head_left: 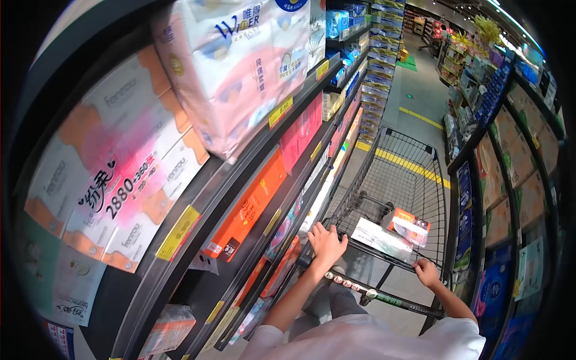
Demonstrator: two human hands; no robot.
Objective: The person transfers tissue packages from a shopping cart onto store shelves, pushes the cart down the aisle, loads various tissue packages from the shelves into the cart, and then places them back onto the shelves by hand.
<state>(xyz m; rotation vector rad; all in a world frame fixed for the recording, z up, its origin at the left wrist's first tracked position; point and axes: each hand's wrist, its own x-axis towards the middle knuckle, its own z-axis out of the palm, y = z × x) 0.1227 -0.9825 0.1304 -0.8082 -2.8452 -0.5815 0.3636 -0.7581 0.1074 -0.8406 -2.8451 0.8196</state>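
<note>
Below centre, my left hand (327,245) is at the left rear corner of a black wire shopping cart (393,165), beside the shelf. Its fingers are bent over the cart's edge, and what they hold, if anything, is hidden. Further right, my right hand (426,273) is at the cart's rear right side, its fingers curled near the wire rim; its grip is too small to make out. Inside the cart lie a white and green pack (382,239) and an orange and white pack (409,227). The cart's handlebar (384,295) runs nearer my body.
Shelves close on the left hold a large pink and white tissue pack (240,66), white and orange packs (120,162) and an orange box (246,207). Right-hand shelves (510,174) carry brown and blue packs. The aisle floor (414,102) with yellow lines stretches ahead.
</note>
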